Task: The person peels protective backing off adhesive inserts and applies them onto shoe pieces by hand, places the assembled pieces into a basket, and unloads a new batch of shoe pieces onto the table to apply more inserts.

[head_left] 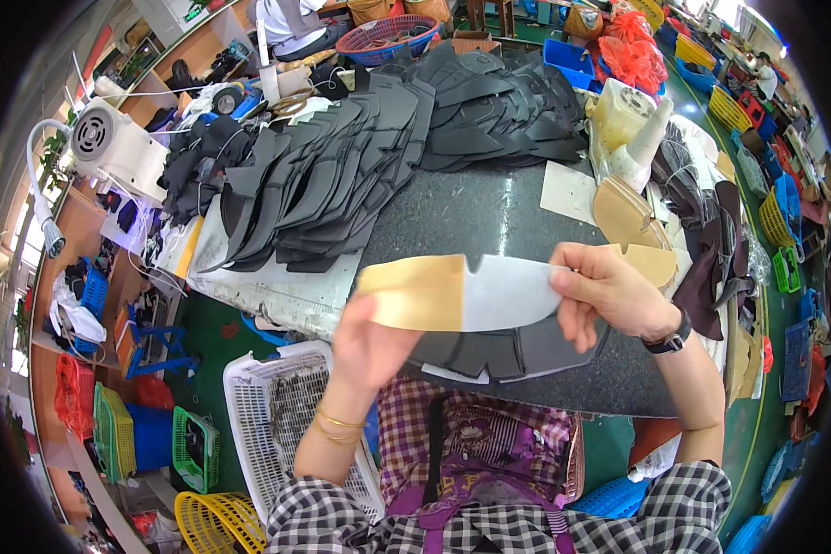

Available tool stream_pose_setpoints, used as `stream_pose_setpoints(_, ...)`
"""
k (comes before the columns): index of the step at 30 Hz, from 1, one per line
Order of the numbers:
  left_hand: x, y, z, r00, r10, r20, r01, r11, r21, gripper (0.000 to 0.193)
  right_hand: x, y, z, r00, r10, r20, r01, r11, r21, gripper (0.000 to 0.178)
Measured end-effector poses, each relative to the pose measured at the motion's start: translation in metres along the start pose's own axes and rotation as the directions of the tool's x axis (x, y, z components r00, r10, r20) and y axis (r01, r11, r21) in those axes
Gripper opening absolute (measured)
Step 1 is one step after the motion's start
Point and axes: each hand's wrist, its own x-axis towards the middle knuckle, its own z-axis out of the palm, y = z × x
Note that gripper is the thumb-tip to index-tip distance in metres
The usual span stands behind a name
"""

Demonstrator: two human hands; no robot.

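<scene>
Tan at one end, white at the other: one thin strip (464,294), held up over the dark table (471,212). Gripped at the tan end by the left hand (367,343) and at the white end by the right hand (611,291), with both hands apart. Beyond, big heaps of black bits (337,171). Near the right hand, tan cards (623,220).

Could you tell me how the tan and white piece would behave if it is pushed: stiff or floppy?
The tan and white piece probably has some stiffness: it spans between left hand and right hand without obvious sagging. It looks flat and sheet-like, so it is likely light and might flex if its ends were pushed together.
</scene>
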Motion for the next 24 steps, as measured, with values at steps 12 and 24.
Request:
stream_pose_setpoints(12,-0.038,0.043,0.000,0.976,-0.215,0.012,0.109,0.540,0.834,0.065,-0.054,0.014,0.034,0.772,-0.630,0.085,0.463,0.465,-0.755,0.016)
stream_pose_setpoints(24,0.031,-0.005,-0.012,0.946,-0.323,-0.026,-0.073,-0.293,0.953,0.034,-0.026,0.106,0.033,0.846,-0.464,-0.261,0.194,0.725,-0.661,0.019)
